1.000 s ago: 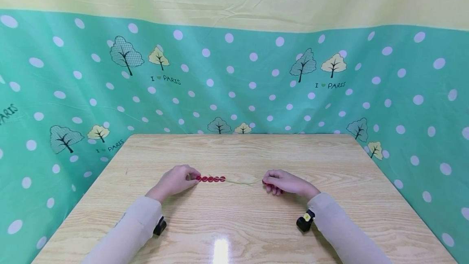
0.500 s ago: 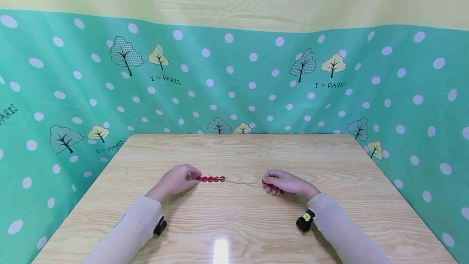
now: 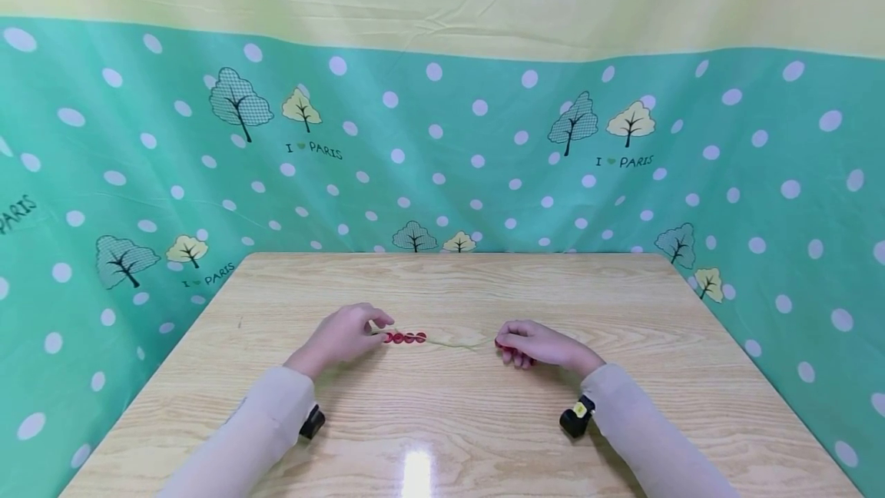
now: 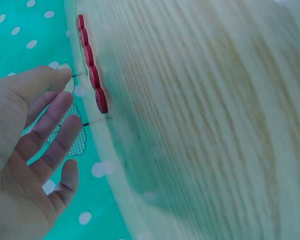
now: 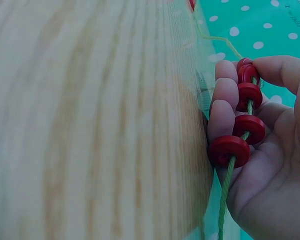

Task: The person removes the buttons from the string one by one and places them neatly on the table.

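Several red buttons (image 3: 409,337) lie in a straight row on the table, threaded on a thin green-yellow string (image 3: 452,343). My left hand (image 3: 346,336) is by the row's left end, partly covering it in the head view. In the left wrist view its fingers are spread and bent loosely, apart from the red buttons (image 4: 88,55). Thumb and index finger of my right hand (image 3: 542,346) pinch a red button at the string's other part. More red buttons (image 5: 228,151) on the green string (image 5: 224,200) lie along its other fingers and palm.
The wood-grain table (image 3: 442,429) carries the work. A green and yellow patterned curtain (image 3: 477,129) hangs behind it and along both sides. Black wrist cameras (image 3: 575,419) sit under the sleeves.
My left hand has let go of the row's leftmost button, loosened its fingers and shifted slightly right and up. The right hand holds its place, and the row looks unmoved.
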A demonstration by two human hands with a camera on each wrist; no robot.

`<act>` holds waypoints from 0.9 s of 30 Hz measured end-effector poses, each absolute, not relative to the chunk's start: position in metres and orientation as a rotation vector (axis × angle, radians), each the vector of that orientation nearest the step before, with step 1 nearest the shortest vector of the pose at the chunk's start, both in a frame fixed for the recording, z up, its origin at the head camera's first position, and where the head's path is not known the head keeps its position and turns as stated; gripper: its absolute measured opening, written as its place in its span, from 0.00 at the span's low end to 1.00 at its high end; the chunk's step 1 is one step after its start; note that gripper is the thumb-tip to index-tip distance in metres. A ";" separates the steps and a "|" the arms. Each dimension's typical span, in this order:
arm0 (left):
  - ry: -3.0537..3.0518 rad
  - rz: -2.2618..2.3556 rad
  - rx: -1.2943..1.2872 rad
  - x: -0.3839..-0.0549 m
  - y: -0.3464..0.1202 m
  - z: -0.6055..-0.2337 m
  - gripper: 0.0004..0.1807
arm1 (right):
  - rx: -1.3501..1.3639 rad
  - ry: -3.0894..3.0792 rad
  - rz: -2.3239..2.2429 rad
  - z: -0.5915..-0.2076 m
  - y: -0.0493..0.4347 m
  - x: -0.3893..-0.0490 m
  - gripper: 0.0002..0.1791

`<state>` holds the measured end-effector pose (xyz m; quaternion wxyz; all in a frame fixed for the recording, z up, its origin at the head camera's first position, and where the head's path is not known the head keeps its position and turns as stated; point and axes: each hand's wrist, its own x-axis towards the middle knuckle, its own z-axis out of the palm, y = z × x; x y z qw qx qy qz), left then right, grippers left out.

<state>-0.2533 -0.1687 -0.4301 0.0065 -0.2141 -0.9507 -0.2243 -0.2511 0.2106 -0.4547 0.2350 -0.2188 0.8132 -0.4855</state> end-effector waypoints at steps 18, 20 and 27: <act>-2.931 -0.747 -0.734 -0.256 -0.150 -0.424 0.11 | -0.586 2.232 -1.322 -0.453 0.211 -0.250 0.18; -2.919 -0.752 -0.757 -0.257 -0.145 -0.424 0.11 | -0.580 2.230 -1.324 -0.452 0.211 -0.250 0.18; -2.892 -0.784 -0.863 -0.261 -0.124 -0.422 0.11 | -0.572 2.228 -1.320 -0.451 0.210 -0.250 0.19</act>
